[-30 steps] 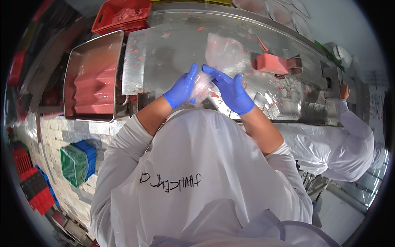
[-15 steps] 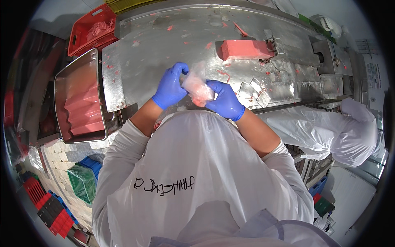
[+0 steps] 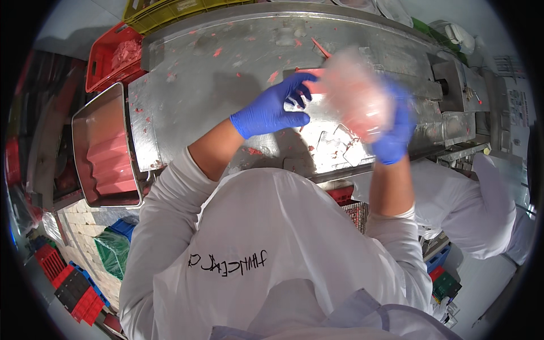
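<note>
A crumpled piece of clear plastic film (image 3: 354, 90), smeared by motion and showing pink, hangs over the table in front of me. My right hand (image 3: 395, 127), in a blue glove and also blurred, grips it at its right side. My left hand (image 3: 277, 106), gloved in blue, is empty with its fingers spread and curved, to the left of the film. Behind the film only the left end of a pink meat block (image 3: 313, 81) shows. Its other end is hidden. Below the film, flat metal plates (image 3: 331, 146) lie near the table's front edge.
Scraps of pink meat dot the steel table (image 3: 187, 85). At the left stands a metal tub (image 3: 126, 113) with ridged pink blocks. Behind it is a red crate (image 3: 93, 71) of scraps. A steel box (image 3: 458, 79) sits at the right end. Close by on the right stands a person in white (image 3: 453, 204).
My right hand has swung right and away from me with the plastic film. My left hand has let go of it and moved right, its fingers now spread.
</note>
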### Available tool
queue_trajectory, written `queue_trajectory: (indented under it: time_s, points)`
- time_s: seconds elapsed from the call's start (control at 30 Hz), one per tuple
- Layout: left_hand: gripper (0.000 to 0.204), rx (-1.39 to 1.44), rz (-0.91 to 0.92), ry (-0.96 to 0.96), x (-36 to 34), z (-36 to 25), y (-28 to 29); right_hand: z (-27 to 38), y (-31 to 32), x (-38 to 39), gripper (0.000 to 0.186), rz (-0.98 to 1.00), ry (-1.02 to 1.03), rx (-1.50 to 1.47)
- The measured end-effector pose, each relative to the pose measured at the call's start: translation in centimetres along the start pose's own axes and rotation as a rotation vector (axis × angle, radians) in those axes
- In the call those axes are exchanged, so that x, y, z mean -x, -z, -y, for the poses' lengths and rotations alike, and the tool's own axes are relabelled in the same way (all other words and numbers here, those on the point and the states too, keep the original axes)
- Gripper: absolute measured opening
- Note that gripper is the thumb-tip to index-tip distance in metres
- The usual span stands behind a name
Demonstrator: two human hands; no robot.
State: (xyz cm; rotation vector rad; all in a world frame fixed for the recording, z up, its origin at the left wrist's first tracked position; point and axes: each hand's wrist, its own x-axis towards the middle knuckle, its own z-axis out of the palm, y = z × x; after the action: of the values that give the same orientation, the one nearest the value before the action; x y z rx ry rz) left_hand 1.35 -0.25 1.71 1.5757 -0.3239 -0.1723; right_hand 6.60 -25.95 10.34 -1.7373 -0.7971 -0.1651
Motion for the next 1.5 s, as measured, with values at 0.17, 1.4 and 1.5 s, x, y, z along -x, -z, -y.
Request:
queue_trajectory:
  time_s: [0.17,1.4,1.5]
  points:
    - [0.054,-0.257,0.048,0.124,-8.6,1.3,-0.5,-5.6,14.4,-14.8,0.036,-0.226,-0.214,0.798]
    - [0.058,0.138,0.486,0.911,-11.3,21.0,3.0,-22.5,-12.6,7.6,0.041,-0.754,-1.234,-1.178]
    - [0.063,0.141,0.514,0.789,-3.1,22.8,11.5,-19.9,-21.4,9.6,0.030,-0.706,-1.424,-1.080]
